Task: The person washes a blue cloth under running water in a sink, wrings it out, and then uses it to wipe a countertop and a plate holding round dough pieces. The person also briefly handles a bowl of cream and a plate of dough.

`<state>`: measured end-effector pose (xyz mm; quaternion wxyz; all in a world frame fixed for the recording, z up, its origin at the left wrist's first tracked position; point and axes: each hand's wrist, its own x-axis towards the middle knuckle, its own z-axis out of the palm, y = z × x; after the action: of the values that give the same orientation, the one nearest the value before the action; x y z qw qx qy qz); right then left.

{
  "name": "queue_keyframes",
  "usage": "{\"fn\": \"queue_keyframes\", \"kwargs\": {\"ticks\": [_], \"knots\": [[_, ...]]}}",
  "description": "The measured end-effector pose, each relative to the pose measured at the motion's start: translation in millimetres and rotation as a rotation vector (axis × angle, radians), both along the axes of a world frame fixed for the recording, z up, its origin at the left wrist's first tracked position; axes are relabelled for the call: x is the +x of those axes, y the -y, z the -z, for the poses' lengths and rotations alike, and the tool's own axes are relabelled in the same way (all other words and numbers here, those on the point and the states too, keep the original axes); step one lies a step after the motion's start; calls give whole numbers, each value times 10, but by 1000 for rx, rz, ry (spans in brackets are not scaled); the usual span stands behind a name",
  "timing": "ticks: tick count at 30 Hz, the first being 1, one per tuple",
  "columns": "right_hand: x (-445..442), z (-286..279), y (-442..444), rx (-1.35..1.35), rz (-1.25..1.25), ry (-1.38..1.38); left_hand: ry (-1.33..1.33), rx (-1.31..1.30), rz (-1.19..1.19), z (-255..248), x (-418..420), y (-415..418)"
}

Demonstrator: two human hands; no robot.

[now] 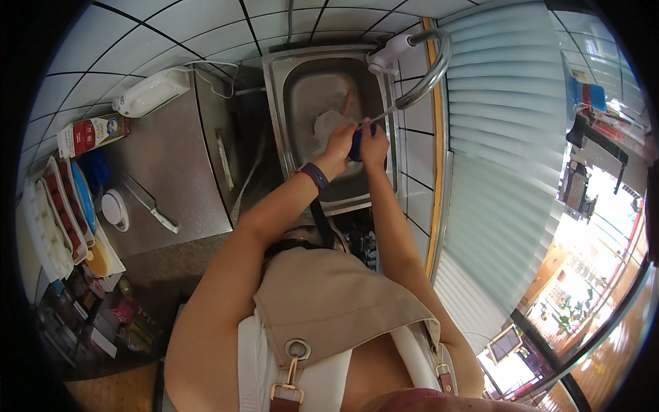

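Both my hands are over a stainless steel sink [280, 123], gripping one dark blue item [356, 145], perhaps a cloth or sponge. My left hand [337, 147], below a wrist with a dark band [315, 176], presses on its left side. On its right side my right hand [375, 147] closes around it. A thin stream of water [383, 114] runs from the curved metal spout [437, 72] onto my fingers. Beyond my hands, a pale rounded thing [325, 126] and a narrow orange thing [349, 100] lie in the basin; I cannot tell what they are.
To the left, a metal worktop [165, 149] carries a white-handled knife [166, 221], a small white scale [114, 207], a carton [98, 135] and a white plastic container [157, 93]. Stacked trays [64, 206] stand at its far left. A tiled wall and a ribbed translucent panel [502, 134] border the right.
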<state>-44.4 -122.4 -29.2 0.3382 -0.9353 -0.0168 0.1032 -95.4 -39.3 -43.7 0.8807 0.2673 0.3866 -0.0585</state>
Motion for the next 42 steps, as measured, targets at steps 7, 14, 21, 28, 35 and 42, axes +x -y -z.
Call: {"fn": "queue_keyframes", "kwargs": {"ticks": [7,14,21,28,35,42], "knots": [[-282,-266,-192,413,-210,-26,-7,-391,-114,25,128,-246],[-441,-499,-191,167,-318,352,-33,-356,-68,-74,161,-220],[-409,-471,-204,132,-318,372,-81,-141,10,-77,158,-222],[-197,-90,-175,192,-48,18,-138,16,-9,-20,173,-166],[83,-319,-71,1084,354,-523,-97,-33,-61,-333,219,-304],[25,-505,146,957,205,-622,227,-87,17,-203,219,-496]]}}
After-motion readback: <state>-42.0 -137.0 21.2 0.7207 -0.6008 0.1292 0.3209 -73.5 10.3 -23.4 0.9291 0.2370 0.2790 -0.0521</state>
